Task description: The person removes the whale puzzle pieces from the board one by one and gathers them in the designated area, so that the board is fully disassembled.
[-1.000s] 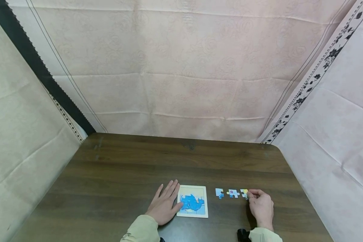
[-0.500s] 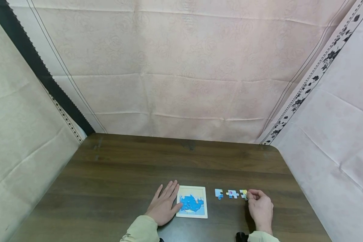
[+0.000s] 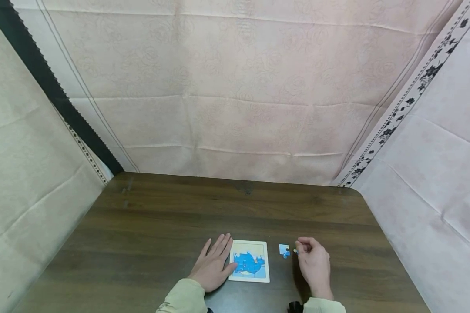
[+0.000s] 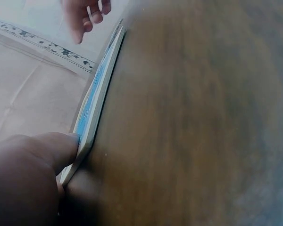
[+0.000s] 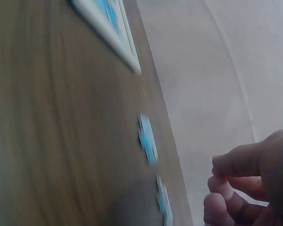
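Note:
A small framed jigsaw puzzle [image 3: 249, 278] with a blue whale lies on the table. My left hand [image 3: 212, 264] rests at its left side, fingers stretched out along the edge and thumb on the rim. In the left wrist view, the thumb [image 4: 54, 148] touches the frame's edge. My right hand [image 3: 314, 265] hovers over the loose jigsaw pieces, fingers loosely bent, with nothing visible between them in the right wrist view. A blue-and-white jigsaw piece [image 3: 284, 250] lies between puzzle and hand. Another jigsaw piece [image 5: 164, 202] is mostly covered by the right hand in the head view.
The brown wooden table [image 3: 160, 226] extends to the back and sides. Pale cloth [image 3: 239, 87] hangs behind it, with more cloth on the left and right. A dark band [image 3: 55, 93] runs down the left corner.
My right hand has left the rightmost jigsaw piece and moved left over the row, now hiding most of the middle piece. My left hand and the framed puzzle stay in place.

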A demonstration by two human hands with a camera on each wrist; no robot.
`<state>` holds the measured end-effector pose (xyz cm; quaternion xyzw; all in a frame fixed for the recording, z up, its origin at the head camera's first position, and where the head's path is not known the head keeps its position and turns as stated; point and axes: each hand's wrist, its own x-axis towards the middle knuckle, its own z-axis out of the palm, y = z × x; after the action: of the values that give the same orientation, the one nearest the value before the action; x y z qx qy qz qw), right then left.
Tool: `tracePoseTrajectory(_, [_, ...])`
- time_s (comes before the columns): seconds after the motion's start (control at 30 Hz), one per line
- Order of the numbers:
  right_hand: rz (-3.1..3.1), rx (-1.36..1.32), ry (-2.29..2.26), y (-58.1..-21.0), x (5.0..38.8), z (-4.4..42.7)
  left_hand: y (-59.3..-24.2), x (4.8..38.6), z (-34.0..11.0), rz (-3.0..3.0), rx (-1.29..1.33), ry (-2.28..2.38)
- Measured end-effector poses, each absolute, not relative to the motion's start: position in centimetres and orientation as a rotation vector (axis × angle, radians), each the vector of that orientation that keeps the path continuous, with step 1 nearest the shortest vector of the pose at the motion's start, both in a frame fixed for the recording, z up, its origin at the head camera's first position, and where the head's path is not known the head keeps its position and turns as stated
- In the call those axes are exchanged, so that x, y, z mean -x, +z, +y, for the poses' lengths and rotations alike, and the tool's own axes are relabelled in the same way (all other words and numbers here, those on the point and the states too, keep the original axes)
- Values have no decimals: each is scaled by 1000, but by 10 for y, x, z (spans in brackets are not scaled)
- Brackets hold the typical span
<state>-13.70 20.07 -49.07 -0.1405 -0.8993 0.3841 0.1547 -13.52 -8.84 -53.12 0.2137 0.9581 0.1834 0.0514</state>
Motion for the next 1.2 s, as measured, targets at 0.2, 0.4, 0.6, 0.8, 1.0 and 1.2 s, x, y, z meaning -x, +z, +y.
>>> tracePoseTrajectory(0.2, [-2634,301,1147,-489,140,171,-528,134,-89,2909,-638,535])
tracePoseTrajectory(0.4, [-2693,249,1170,-490,138,147,-530,134,-90,2921,-651,553])
tracePoseTrajectory(0.6, [-2743,69,1168,-493,135,124,-534,135,-89,2931,-633,550])
tracePoseTrajectory(0.8, [-2812,-131,1161,-496,133,106,-531,136,-87,2906,-637,539])
tracePoseTrajectory(1.0, [-2862,-247,1136,-496,132,99,-534,137,-89,2923,-667,568])
tracePoseTrajectory(1.2, [-2908,-303,1093,-499,133,95,-540,138,-89,2938,-667,542])
